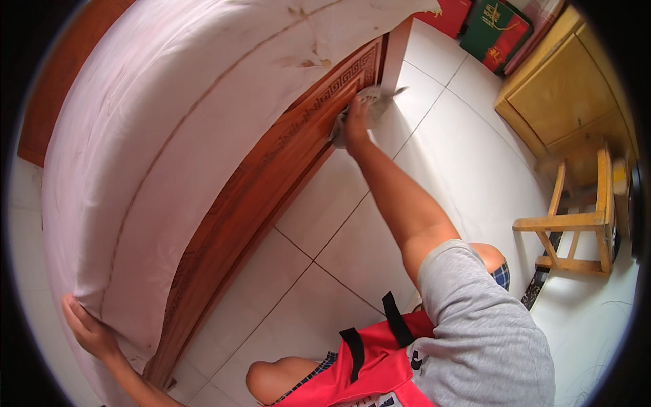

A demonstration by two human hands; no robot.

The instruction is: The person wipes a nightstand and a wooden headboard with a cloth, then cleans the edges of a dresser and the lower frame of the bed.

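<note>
A pale pink sheet (190, 129) with a brown line and some stains hangs over a bed on the left. Below its edge shows the bed's reddish-brown wooden side rail (264, 180), carved with a key pattern. At the near left, my left hand (89, 330) is closed on the sheet at a creased fold; its fingertips are partly hidden. My right arm reaches far along the rail. There my right hand (355, 125) presses a grey cloth (371, 108) to the carved wood near the far bed post, fingers bent over it.
White floor tiles (346, 237) lie beside the bed. On the right stand a wooden stool (569, 224) and a yellow wooden cabinet (569, 88). Red and green gift bags (498, 30) stand at the far end. My bare knee (285, 380) is low beside the rail.
</note>
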